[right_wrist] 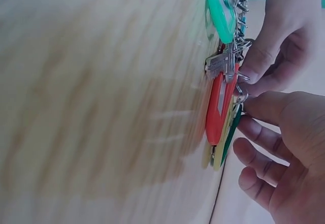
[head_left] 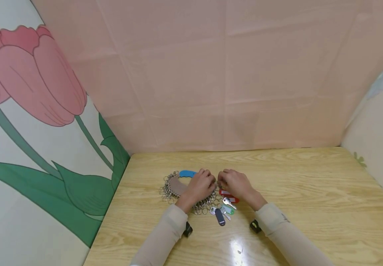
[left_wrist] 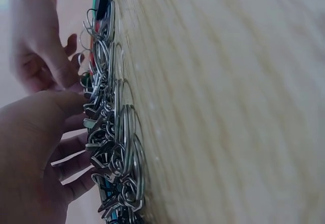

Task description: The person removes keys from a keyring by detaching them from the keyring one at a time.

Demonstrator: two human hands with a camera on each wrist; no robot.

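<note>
Both hands are sitting close together at the right end of the key holder, which is lying flat on the wooden table, its blue handle on the far side. The right hand is pinching a small ring between thumb and index finger; the left hand is bending over the holder's end, apparently pinching the metal loops there. Here's the danger: neighbouring loops are crowding that spot, so the wrong one could be catching, or the thin ring springing free of a loose pinch. Red tags are lying just beside the right hand, a key right by them, so one hard tug could be dragging everything sideways.
</note>
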